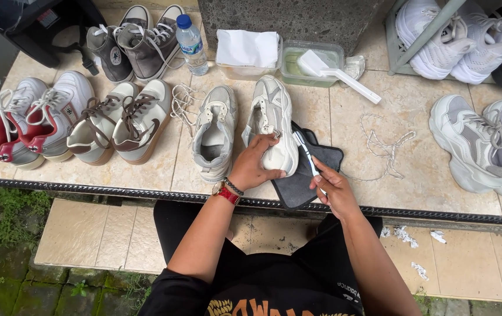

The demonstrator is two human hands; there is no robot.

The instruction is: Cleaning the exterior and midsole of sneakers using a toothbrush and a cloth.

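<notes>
A pale beige sneaker (274, 111) without laces stands on the tiled ledge, its heel toward me. My left hand (255, 165), with a red watch at the wrist, grips that sneaker's heel. My right hand (334, 188) holds a small white-handled brush (305, 149) whose head points up beside the sneaker's right side. Under the sneaker's heel and my right hand lies a dark grey cloth (312, 175). Its matching sneaker (214, 131) rests just left, also unlaced.
Loose laces (386, 146) lie right of the cloth. Several pairs of shoes line the ledge on both sides. At the back stand a water bottle (192, 45), a tissue tub (246, 54) and a tub (295, 73) with a white brush (337, 75).
</notes>
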